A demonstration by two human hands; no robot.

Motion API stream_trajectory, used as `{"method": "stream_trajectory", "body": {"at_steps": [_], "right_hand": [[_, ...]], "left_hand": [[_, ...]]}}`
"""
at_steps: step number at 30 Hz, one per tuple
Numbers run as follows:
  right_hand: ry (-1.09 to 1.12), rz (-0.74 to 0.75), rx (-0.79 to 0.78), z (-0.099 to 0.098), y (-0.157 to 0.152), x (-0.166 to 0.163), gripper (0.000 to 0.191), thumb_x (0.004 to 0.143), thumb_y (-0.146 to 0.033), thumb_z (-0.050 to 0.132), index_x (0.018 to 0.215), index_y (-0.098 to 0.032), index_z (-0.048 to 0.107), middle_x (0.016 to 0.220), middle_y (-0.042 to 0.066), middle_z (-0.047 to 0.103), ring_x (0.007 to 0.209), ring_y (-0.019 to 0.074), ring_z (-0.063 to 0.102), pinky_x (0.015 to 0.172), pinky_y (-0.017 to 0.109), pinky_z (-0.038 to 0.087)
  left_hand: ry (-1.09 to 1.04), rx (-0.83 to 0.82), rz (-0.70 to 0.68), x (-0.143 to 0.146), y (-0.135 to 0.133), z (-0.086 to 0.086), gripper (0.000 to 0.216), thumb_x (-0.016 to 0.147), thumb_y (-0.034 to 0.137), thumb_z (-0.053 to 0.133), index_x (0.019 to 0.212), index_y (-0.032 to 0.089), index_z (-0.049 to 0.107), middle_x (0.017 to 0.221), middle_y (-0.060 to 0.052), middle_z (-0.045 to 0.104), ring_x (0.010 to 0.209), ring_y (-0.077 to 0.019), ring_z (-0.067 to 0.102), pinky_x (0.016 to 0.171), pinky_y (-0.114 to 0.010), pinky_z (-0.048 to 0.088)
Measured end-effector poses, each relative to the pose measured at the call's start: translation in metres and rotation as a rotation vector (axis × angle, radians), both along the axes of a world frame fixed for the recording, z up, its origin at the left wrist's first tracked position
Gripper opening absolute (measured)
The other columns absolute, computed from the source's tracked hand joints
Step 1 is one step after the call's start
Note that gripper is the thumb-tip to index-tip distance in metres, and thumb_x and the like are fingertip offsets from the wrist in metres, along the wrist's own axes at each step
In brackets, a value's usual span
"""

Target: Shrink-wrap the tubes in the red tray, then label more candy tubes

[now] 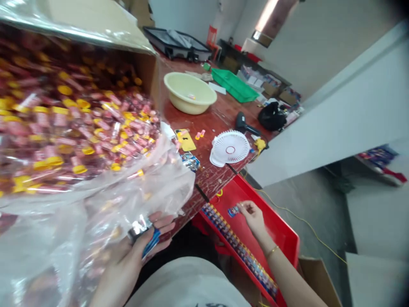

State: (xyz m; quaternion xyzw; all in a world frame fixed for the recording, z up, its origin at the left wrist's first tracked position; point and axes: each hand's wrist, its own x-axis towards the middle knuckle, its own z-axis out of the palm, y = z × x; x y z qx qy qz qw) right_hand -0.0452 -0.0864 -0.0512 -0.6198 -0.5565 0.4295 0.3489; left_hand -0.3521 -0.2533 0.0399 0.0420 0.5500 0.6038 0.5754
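My left hand (145, 245) is closed round a shiny silver and blue bundle of labels (151, 244), in front of a clear plastic bag. My right hand (253, 217), a bracelet at its wrist, pinches a small blue printed label (233, 211) above the red tray (287, 232). Along the tray's near side stands a long row of small tubes with printed wraps (238, 247) and yellow tops. At the left, a plastic-lined cardboard box (148, 74) holds a heap of pink tubes with yellow caps (76, 128).
On the red-brown table (204, 123) are a cream basin (179, 102), a white fan (230, 147), a yellow card (185, 140), a few loose tubes (200, 134) and a dark handheld device (244, 123). Farther back lies a green tray (234, 85). A yellow cable (300, 213) crosses the floor.
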Motion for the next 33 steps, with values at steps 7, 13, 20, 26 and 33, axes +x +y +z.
{"method": "stream_trajectory", "body": {"at_steps": [7,13,20,26,33], "right_hand": [[-0.279,-0.097,-0.253,-0.115,-0.033,0.053,0.021,0.091,-0.032,0.056,0.099,-0.013,0.061,0.089,0.002,0.064,0.07,0.0116,0.061,0.061,0.027,0.053],[-0.359,-0.037,-0.101,-0.104,-0.03,0.056,0.012,0.085,-0.024,0.06,0.091,-0.014,0.059,0.084,0.001,0.059,0.069,0.0142,0.057,0.065,0.032,0.051],[-0.118,0.456,0.459,0.008,0.009,-0.083,0.026,0.078,-0.017,0.055,0.103,-0.025,0.054,0.098,0.007,0.055,0.078,0.0213,0.055,0.071,0.038,0.048],[-0.144,0.995,0.796,0.099,0.012,-0.313,0.02,0.085,-0.014,0.048,0.1,-0.023,0.056,0.107,0.01,0.06,0.106,0.0249,0.052,0.095,0.043,0.042],[-0.14,0.976,0.558,0.087,0.027,-0.38,0.029,0.077,-0.009,0.052,0.105,-0.014,0.054,0.09,0.01,0.06,0.091,0.0239,0.056,0.088,0.043,0.044]], "left_hand": [[0.087,-0.054,-0.026,0.002,0.004,-0.004,0.062,0.066,0.038,0.078,0.122,0.021,0.058,0.118,-0.008,0.069,0.108,-0.0323,0.063,0.075,-0.032,0.061],[0.038,-0.062,0.054,-0.006,0.003,-0.002,0.058,0.063,0.037,0.079,0.117,0.024,0.063,0.112,-0.006,0.072,0.107,-0.0319,0.064,0.074,-0.033,0.061],[0.245,-0.102,0.079,-0.026,-0.01,0.005,0.039,0.058,0.043,0.081,0.086,0.017,0.075,0.085,-0.009,0.077,0.089,-0.0305,0.069,0.059,-0.031,0.058],[0.254,-0.083,0.19,-0.039,-0.023,0.009,0.035,0.054,0.047,0.083,0.066,0.015,0.073,0.057,-0.001,0.066,0.058,-0.0165,0.061,0.049,-0.022,0.052],[0.111,-0.048,0.263,-0.048,-0.033,0.011,0.035,0.059,0.044,0.081,0.074,0.013,0.074,0.073,-0.01,0.073,0.069,-0.0171,0.066,0.056,-0.019,0.049]]}}
